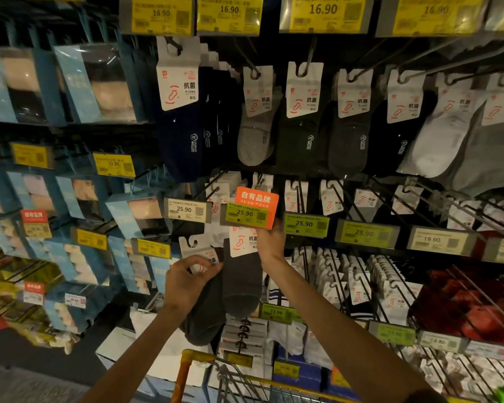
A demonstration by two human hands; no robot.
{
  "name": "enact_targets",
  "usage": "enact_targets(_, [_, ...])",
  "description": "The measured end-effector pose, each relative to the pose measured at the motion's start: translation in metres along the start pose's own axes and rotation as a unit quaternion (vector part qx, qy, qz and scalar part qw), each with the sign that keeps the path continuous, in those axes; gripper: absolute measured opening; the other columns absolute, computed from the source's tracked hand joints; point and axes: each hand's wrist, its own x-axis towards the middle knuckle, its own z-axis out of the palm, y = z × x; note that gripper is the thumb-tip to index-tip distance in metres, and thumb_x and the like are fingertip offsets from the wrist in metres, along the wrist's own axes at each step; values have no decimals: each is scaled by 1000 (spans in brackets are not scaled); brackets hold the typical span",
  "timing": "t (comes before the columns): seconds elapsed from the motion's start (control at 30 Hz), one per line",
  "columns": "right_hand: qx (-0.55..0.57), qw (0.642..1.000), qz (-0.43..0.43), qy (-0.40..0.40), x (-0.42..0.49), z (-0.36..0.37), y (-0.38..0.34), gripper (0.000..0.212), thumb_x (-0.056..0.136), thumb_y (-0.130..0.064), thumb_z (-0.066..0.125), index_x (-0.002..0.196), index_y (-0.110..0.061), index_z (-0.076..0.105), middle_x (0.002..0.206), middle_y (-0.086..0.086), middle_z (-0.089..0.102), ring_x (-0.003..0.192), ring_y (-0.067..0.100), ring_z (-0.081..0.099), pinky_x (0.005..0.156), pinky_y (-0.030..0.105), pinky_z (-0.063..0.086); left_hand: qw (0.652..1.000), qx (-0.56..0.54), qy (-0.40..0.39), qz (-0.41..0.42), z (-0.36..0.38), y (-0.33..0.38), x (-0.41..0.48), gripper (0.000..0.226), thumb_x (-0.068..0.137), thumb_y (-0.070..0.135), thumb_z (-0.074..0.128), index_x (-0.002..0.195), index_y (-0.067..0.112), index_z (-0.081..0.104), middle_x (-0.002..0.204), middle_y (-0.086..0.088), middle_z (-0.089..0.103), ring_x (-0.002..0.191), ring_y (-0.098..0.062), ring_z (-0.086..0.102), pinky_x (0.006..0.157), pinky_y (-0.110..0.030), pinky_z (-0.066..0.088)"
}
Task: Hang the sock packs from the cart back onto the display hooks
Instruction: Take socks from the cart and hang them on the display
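Nearest me, the yellow-railed cart (pixel 186 362) shows only a corner of its wire basket, so I cannot tell how many packs wait inside. Above it my left hand (pixel 186 282) pinches the white header card of a darker sock pack (pixel 205 314), thumb and fingertips closed on the card below its hook cut-out. That pack hangs in the air, on no hook. My right hand (pixel 269 239) grips the card edge of a grey sock pack (pixel 242 285), just beside the other and raised to the rail. Its card top is hidden behind a price tag (pixel 245 214), so I cannot say whether it has caught a display hook. I judge the task partway at best: one pack at the hook, one waiting in hand.

Both cards carry 抗菌 in black, partly covered, with a red sock outline. The price tag reads 25.90 and bears an orange flag (pixel 256 199) printed 自有品牌. Neighbouring tags read 25.90, 19.90 and, lower, 13.90. Further up, the hung navy socks (pixel 184 146) show COTTON on the foot, and the top yellow tags (pixel 161 14) read 16.90.
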Motion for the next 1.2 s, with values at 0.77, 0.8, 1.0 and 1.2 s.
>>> enact_targets(0.77, [-214,941,-261,17,-25,-30,43,32,88,11,56,114,-7,64,134,9,36,121,-11,35,100,8,33,995,-26,-92,26,5,10,1,17,76,7,84,78,20,74,108,9,69,111,-15,58,96,-36,51])
enact_targets(0.8, [-220,940,-260,24,-23,-30,42,34,88,9,56,117,-8,63,136,10,35,122,-9,35,100,5,30,995,-28,-94,27,7,11,1,17,76,8,84,77,21,74,106,12,69,108,-13,59,93,-32,51])
enact_targets(1.0, [-185,950,-224,-118,-21,-27,46,28,91,-3,49,108,-20,64,105,-6,63,96,10,61,82,27,52,995,-31,-95,31,18,7,5,15,77,5,83,77,17,74,100,9,73,105,-11,62,92,-31,50])
enact_targets(1.2, [-187,965,-26,-181,16,-10,23,20,104,-19,42,97,-24,61,105,9,67,96,21,61,79,31,47,995,-32,-85,36,37,11,17,16,75,0,82,76,14,75,101,3,74,106,-16,64,89,-27,51])
